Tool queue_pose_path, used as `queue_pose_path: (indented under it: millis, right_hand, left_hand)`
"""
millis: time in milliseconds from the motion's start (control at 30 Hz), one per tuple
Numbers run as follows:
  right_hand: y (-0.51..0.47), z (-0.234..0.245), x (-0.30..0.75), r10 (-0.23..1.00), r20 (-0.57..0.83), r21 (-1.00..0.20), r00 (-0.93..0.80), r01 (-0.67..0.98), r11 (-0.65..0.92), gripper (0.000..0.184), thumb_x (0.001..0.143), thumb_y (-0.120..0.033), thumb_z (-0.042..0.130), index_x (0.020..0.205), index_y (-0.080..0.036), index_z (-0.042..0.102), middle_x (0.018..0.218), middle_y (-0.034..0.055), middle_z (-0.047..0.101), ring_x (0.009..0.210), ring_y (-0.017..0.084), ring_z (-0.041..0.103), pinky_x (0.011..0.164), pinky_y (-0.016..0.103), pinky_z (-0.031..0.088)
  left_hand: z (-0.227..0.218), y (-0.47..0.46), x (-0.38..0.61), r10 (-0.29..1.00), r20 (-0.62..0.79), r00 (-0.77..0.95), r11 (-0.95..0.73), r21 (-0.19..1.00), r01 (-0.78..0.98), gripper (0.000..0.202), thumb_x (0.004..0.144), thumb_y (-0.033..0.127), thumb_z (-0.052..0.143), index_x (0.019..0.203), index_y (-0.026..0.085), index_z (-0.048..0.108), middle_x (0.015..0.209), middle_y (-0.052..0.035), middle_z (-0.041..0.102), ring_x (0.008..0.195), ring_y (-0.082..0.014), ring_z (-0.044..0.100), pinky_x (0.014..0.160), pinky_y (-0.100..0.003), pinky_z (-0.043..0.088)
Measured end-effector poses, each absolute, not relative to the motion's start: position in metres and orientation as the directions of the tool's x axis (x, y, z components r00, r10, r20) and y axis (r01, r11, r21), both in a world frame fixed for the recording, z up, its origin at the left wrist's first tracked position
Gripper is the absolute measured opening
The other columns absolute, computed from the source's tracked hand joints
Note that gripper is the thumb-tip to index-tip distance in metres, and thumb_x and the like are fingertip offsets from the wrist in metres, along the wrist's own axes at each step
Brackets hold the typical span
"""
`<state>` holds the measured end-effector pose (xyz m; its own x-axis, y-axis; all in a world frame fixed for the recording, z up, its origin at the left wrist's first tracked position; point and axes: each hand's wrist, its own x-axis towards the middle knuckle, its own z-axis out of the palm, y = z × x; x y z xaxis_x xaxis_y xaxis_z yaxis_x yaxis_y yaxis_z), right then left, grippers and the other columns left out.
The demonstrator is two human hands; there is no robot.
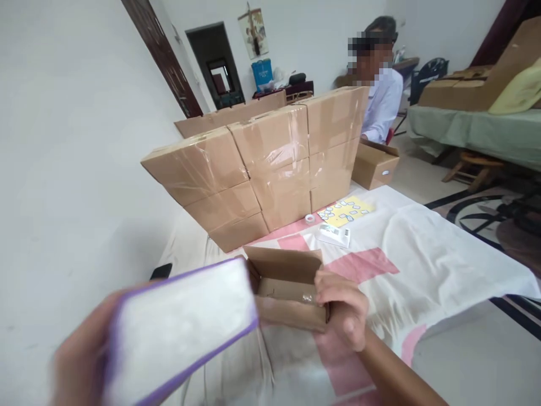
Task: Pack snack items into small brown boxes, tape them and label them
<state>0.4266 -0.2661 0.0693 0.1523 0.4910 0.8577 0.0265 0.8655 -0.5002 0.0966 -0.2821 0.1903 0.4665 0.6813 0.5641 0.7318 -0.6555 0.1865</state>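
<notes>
My left hand (pixel 80 361) is closed around a flat white pack with purple edges (pixel 177 327), held up close to the camera at lower left and blurred. The pack's far end sits beside a small open cardboard box (pixel 287 282) on the cloth-covered table. My right hand (pixel 344 307) grips the right side wall of that box, fingers curled over its rim. The box flaps stand up at the back.
A wall of taped cardboard boxes (pixel 266 163) is stacked behind the small box. A tape roll (pixel 310 218), a yellow sticker sheet (pixel 345 210) and a white device (pixel 335 234) lie on the white-and-pink cloth (pixel 422 248). Another person (pixel 380 96) sits behind, by an open carton (pixel 375 164).
</notes>
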Motion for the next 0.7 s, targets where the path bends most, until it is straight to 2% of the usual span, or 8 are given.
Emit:
queue_pose_path:
  millis: [67,100,167,267,367,467,600,700]
  right_hand:
    - [-0.266,0.069,0.426,0.465,0.875,-0.463,0.135,-0.050,0.885,0.035,0.094,-0.050,0.047,0.092,-0.022,0.068,0.054,-0.0011,0.046,0.046,0.016,0.044,0.052,0.033,0.034]
    - [-0.266,0.069,0.427,0.470,0.874,-0.465,0.119,-0.069,0.882,0.034,0.093,-0.048,0.048,0.093,-0.022,0.069,0.054,-0.0014,0.046,0.046,0.016,0.043,0.052,0.032,0.033]
    - [-0.267,0.069,0.430,0.472,0.875,-0.466,0.107,-0.078,0.881,0.031,0.094,-0.045,0.049,0.093,-0.022,0.069,0.053,-0.0022,0.043,0.046,0.015,0.040,0.054,0.032,0.030]
    - [-0.269,0.065,0.438,0.488,0.864,-0.486,0.127,-0.048,0.873,0.026,0.095,-0.038,0.049,0.096,-0.021,0.069,0.055,-0.0023,0.042,0.049,0.016,0.042,0.055,0.032,0.032]
    - [-0.267,0.058,0.443,0.544,0.804,-0.542,0.240,-0.079,0.837,0.023,0.098,-0.035,0.049,0.100,-0.021,0.068,0.059,-0.0018,0.044,0.053,0.016,0.043,0.055,0.031,0.035]
    - [-0.263,0.051,0.446,0.585,0.716,-0.566,0.381,-0.175,0.806,0.022,0.100,-0.034,0.049,0.098,-0.022,0.067,0.058,-0.0038,0.039,0.052,0.014,0.039,0.055,0.031,0.034]
    - [-0.259,0.043,0.448,0.629,0.664,-0.580,0.404,-0.253,0.774,0.022,0.100,-0.034,0.049,0.097,-0.022,0.067,0.056,-0.0048,0.039,0.050,0.013,0.035,0.056,0.031,0.033]
    - [-0.259,0.041,0.451,0.648,0.633,-0.611,0.424,-0.240,0.754,0.022,0.100,-0.035,0.050,0.095,-0.023,0.067,0.054,-0.0054,0.039,0.048,0.013,0.035,0.057,0.031,0.035]
  left_hand:
    - [0.212,-0.251,0.138,0.619,0.510,0.597,-0.748,0.152,0.646,0.078,0.084,0.045,0.069,0.154,0.036,0.037,0.121,-0.0080,0.069,0.098,-0.0323,0.067,0.071,-0.049,0.060]
    - [0.217,-0.236,0.159,0.515,0.434,0.739,-0.838,0.073,0.541,0.077,0.086,0.040,0.070,0.154,0.031,0.036,0.124,-0.0101,0.068,0.103,-0.0292,0.067,0.078,-0.045,0.058]
    - [0.217,-0.211,0.197,0.300,0.301,0.905,-0.935,-0.093,0.341,0.062,0.092,0.035,0.065,0.150,0.029,0.041,0.127,-0.0099,0.067,0.110,-0.0252,0.064,0.089,-0.040,0.052]
    - [0.201,-0.197,0.229,0.161,0.120,0.980,-0.951,-0.247,0.187,0.049,0.096,0.029,0.057,0.144,0.028,0.048,0.125,-0.0083,0.068,0.105,-0.0244,0.064,0.086,-0.039,0.047]
    - [0.186,-0.209,0.237,0.224,0.057,0.973,-0.953,-0.198,0.231,0.053,0.093,0.031,0.058,0.144,0.026,0.048,0.126,-0.0081,0.066,0.099,-0.0245,0.062,0.081,-0.039,0.046]
    - [0.172,-0.226,0.237,0.344,-0.048,0.938,-0.936,-0.100,0.338,0.067,0.087,0.034,0.066,0.149,0.024,0.041,0.129,-0.0093,0.063,0.108,-0.0271,0.060,0.086,-0.041,0.047]
    - [0.143,-0.237,0.239,0.454,-0.166,0.875,-0.891,-0.098,0.443,0.089,0.080,0.036,0.074,0.155,0.016,0.029,0.127,-0.0136,0.063,0.107,-0.0313,0.061,0.085,-0.045,0.049]
    - [0.138,-0.239,0.234,0.477,-0.131,0.869,-0.879,-0.055,0.474,0.084,0.083,0.036,0.072,0.153,0.016,0.032,0.123,-0.0132,0.066,0.104,-0.0316,0.062,0.081,-0.045,0.051]
